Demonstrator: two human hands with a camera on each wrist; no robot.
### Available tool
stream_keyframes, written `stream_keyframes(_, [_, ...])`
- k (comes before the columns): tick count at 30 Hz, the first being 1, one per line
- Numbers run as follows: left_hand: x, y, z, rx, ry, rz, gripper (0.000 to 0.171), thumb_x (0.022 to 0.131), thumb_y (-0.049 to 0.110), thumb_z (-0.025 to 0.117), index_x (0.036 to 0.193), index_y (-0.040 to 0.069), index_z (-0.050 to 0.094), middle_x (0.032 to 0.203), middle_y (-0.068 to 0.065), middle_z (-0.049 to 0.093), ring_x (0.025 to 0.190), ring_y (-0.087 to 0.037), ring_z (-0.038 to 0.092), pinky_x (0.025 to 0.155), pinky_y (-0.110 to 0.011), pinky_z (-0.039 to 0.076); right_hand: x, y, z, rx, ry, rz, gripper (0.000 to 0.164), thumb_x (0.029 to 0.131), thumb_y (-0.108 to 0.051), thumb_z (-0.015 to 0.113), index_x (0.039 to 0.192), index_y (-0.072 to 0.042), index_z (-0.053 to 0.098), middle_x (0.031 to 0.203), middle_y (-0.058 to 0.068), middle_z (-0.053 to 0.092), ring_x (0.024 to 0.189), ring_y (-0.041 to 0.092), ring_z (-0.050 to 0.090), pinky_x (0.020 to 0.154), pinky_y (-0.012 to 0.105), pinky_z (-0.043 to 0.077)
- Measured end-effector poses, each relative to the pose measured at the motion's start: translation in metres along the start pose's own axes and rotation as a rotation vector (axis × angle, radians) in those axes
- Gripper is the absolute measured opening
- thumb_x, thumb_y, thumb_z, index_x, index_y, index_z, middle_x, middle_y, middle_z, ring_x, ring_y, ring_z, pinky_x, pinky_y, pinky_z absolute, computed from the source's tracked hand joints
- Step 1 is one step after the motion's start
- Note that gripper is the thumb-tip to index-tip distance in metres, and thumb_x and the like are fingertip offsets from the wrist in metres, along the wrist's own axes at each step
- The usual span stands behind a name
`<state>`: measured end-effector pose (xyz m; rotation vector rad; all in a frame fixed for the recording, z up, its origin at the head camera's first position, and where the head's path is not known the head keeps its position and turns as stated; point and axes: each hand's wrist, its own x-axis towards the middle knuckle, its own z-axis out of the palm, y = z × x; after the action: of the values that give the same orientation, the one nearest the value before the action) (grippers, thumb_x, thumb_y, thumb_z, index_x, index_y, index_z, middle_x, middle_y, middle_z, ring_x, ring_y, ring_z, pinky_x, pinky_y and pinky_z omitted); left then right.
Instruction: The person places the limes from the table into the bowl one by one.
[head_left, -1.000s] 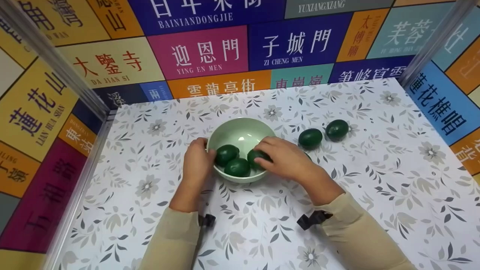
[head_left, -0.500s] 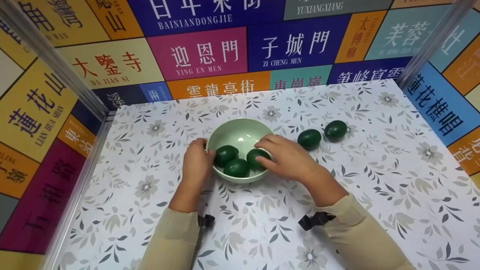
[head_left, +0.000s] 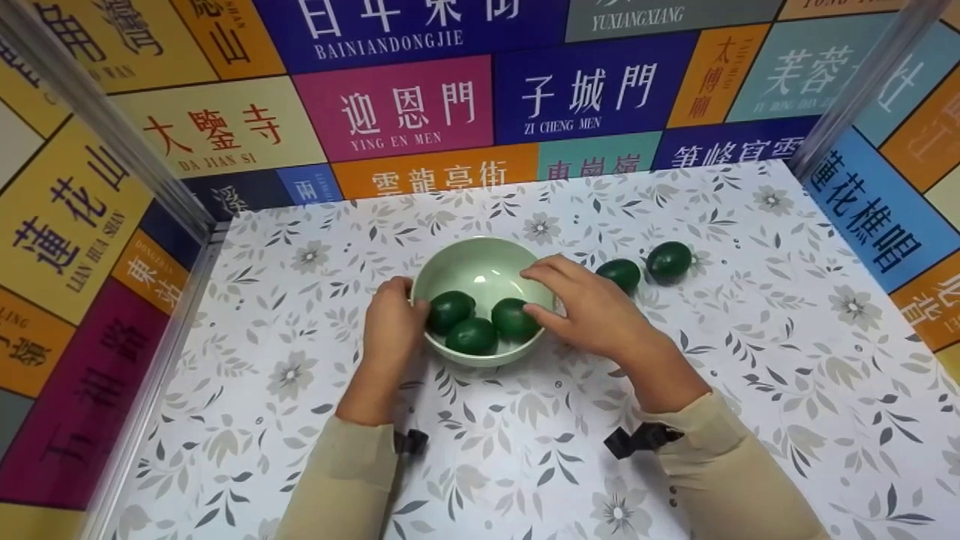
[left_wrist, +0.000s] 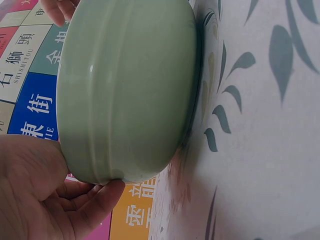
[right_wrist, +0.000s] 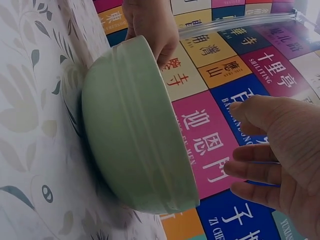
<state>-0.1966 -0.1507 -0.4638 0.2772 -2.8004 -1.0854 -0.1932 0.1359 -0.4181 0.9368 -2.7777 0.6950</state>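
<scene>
A pale green bowl stands upright on the table. Inside lie three dark green, egg-shaped fruits: one at the left, one at the front and one at the right. My left hand holds the bowl's left side, thumb at the rim; in the left wrist view its fingers touch the outer wall. Over the right rim is my right hand, fingers apart and nothing held. In the right wrist view that hand is clear of the bowl wall.
Two more dark green fruits lie right of the bowl, one partly behind my right hand and another farther right. A floral-patterned cloth covers the table. Colourful lettered panels stand behind and at both sides.
My right hand has let go of the right-hand fruit in the bowl and drawn slightly up and right, its fingers spreading. The left hand stays on the bowl.
</scene>
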Motion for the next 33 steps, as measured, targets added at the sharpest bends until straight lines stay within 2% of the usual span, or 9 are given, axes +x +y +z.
stream_keyframes(14, [0.000, 0.002, -0.001, 0.029, -0.015, -0.018, 0.032, 0.096, 0.013, 0.062, 0.125, -0.001, 0.065, 0.120, -0.018, 0.068, 0.113, -0.033, 0.067, 0.101, -0.045, 0.053, -0.007, 0.009, -0.009, 0.005, 0.003, 0.059, 0.060, 0.098, -0.045, 0.069, 0.151, -0.022, 0.053, 0.150, 0.004, 0.054, 0.118, 0.033, 0.066, 0.095, 0.055, 0.055])
stream_keyframes(21, [-0.001, 0.002, 0.000, 0.022, -0.015, -0.015, 0.033, 0.097, 0.013, 0.062, 0.126, 0.000, 0.065, 0.120, -0.017, 0.068, 0.114, -0.032, 0.066, 0.101, -0.045, 0.053, -0.008, 0.014, -0.014, 0.021, -0.009, 0.096, 0.066, 0.095, -0.047, 0.072, 0.152, -0.021, 0.050, 0.150, 0.003, 0.053, 0.127, 0.032, 0.062, 0.101, 0.055, 0.054])
stream_keyframes(33, [0.000, 0.001, 0.000, 0.021, -0.015, -0.014, 0.032, 0.096, 0.013, 0.062, 0.124, -0.001, 0.066, 0.118, -0.018, 0.068, 0.111, -0.032, 0.066, 0.099, -0.045, 0.053, -0.010, 0.021, -0.019, 0.036, -0.059, 0.149, 0.073, 0.094, -0.046, 0.074, 0.156, -0.021, 0.045, 0.153, 0.008, 0.051, 0.135, 0.034, 0.056, 0.108, 0.057, 0.049])
